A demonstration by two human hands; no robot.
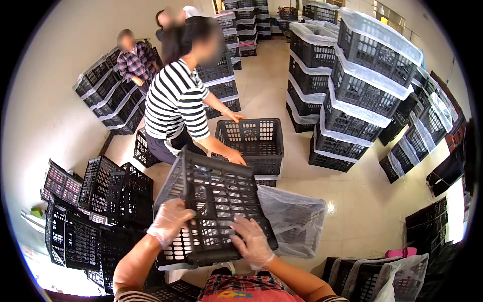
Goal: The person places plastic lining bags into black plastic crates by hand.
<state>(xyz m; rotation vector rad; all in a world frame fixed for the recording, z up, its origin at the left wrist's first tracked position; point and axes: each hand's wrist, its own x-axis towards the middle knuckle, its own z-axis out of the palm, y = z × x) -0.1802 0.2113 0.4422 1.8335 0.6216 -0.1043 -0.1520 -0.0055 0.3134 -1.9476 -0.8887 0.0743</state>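
Note:
A black plastic crate (222,196) is tilted in front of me, its slotted side turned up. My left hand (171,222), in a clear plastic glove, grips the crate's left side, with the thumb on the slotted wall. My right hand (253,241), gloved likewise, lies against the crate's lower right part with its fingers spread over the slots. Beyond the crate, to the right, a plastic liner (298,215) covers another crate on the floor. Just ahead, a co-worker in a striped shirt (173,102) has both hands at an open black crate (249,139) on a stack.
Lined crates stand in tall stacks at the right (351,102) and along the left wall (109,90). Jumbled black crates (83,234) lie at my left. More lined crates (362,279) are at the lower right. Another person in a plaid shirt (136,60) stands farther back.

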